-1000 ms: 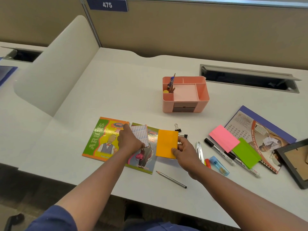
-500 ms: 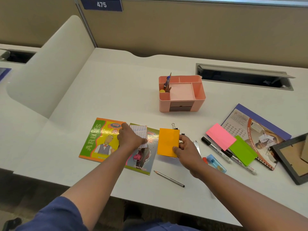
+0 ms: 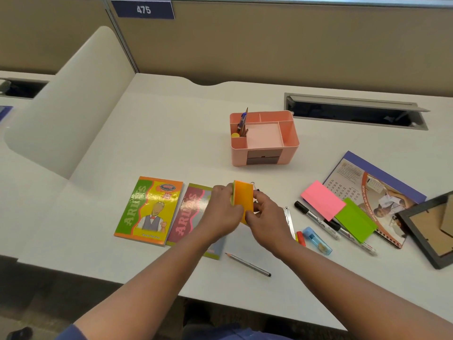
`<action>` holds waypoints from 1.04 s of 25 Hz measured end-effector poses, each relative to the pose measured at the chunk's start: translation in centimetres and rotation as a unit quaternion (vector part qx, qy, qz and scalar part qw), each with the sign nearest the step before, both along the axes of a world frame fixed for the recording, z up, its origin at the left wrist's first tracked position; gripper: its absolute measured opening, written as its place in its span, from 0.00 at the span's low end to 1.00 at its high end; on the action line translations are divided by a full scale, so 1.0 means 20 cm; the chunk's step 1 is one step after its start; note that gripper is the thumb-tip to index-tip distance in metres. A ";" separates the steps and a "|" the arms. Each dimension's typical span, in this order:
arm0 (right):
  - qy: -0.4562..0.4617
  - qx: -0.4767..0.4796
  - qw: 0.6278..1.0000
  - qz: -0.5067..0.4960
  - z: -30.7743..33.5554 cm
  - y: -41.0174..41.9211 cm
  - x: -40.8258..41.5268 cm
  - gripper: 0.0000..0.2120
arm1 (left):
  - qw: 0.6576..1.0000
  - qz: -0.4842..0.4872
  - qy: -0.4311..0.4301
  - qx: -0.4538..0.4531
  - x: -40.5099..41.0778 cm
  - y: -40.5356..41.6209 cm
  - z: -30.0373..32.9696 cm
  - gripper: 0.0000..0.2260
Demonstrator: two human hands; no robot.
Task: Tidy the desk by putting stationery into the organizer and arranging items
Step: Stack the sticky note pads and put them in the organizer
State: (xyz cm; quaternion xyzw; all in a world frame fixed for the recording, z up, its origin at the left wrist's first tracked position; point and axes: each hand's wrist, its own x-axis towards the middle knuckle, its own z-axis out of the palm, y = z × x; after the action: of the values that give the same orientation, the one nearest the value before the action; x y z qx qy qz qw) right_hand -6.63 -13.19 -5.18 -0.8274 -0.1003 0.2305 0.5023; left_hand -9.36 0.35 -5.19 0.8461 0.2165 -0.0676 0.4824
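Observation:
An orange sticky-note pad [image 3: 243, 201] is held on edge just above the desk between my left hand [image 3: 221, 212] and my right hand [image 3: 268, 217]; both grip it. A thin yellow-green layer shows on its left side. The pink organizer [image 3: 289, 141] stands behind, with pens [image 3: 242, 122] in its left compartment. Two exercise books, a green one [image 3: 149, 209] and a maroon one [image 3: 188, 212], lie to the left, the maroon one partly under my left arm. A binder clip is mostly hidden behind the pad.
To the right lie a pink pad [image 3: 322, 200], a green pad [image 3: 355, 219], two markers [image 3: 316, 220], a blue sharpener [image 3: 317, 240], a metal ruler [image 3: 289, 222], a calendar booklet [image 3: 377, 182] and a black frame [image 3: 431, 229]. A pencil [image 3: 247, 264] lies near the front edge. A cable slot [image 3: 355, 111] opens behind.
My left hand let go of the small printed card on the maroon book and moved right to the orange pad. The pad has been lifted and tipped on edge between both hands.

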 end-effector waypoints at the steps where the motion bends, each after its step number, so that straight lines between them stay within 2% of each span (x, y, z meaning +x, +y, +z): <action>1: -0.001 0.020 1.000 -0.008 0.01 0.01 0.00 0.18 | 1.000 -0.012 0.004 -0.015 0.00 -0.03 0.02 0.17; 3: 0.029 0.071 0.997 -0.021 0.02 0.00 0.01 0.20 | 0.997 -0.005 0.009 -0.083 0.01 -0.04 0.02 0.22; 6: 0.083 0.134 0.987 -0.019 0.04 -0.04 0.04 0.20 | 0.979 0.051 -0.030 -0.194 0.01 -0.03 0.02 0.19; 7: 0.104 0.152 0.983 -0.017 0.05 -0.05 0.04 0.20 | 0.978 0.073 -0.041 -0.192 0.00 -0.02 0.02 0.20; 10: 0.144 0.162 0.976 0.001 0.03 -0.08 0.05 0.19 | 0.987 0.099 -0.020 -0.127 -0.01 0.02 0.00 0.35; 12: 0.145 0.149 0.978 0.026 0.02 -0.11 0.04 0.19 | 0.991 0.080 -0.009 -0.110 0.00 0.05 -0.03 0.31; 15: 0.143 0.155 0.977 0.032 -0.01 -0.12 0.04 0.17 | 0.985 0.083 -0.028 -0.148 -0.02 0.05 -0.07 0.21; 17: 0.109 0.132 0.985 0.023 -0.04 -0.12 0.02 0.18 | 0.985 0.082 -0.049 -0.147 -0.06 0.01 -0.09 0.20; 19: 0.055 0.067 0.996 0.022 -0.08 -0.13 0.01 0.19 | 0.989 0.074 -0.067 -0.106 -0.09 -0.04 -0.13 0.18; 22: 0.005 0.004 0.999 0.034 -0.14 -0.15 -0.04 0.19 | 0.990 0.055 -0.096 -0.091 -0.16 -0.11 -0.20 0.16; 26: 0.018 -0.058 0.995 0.073 -0.20 -0.19 -0.09 0.16 | 0.995 -0.008 -0.075 -0.065 -0.24 -0.16 -0.26 0.17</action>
State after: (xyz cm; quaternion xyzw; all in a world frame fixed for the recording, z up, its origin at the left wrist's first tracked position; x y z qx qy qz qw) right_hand -8.40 -16.98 -9.17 -0.8412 -0.1379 0.2869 0.4371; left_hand -14.14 -2.88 -10.40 0.8172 0.1683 -0.0216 0.5508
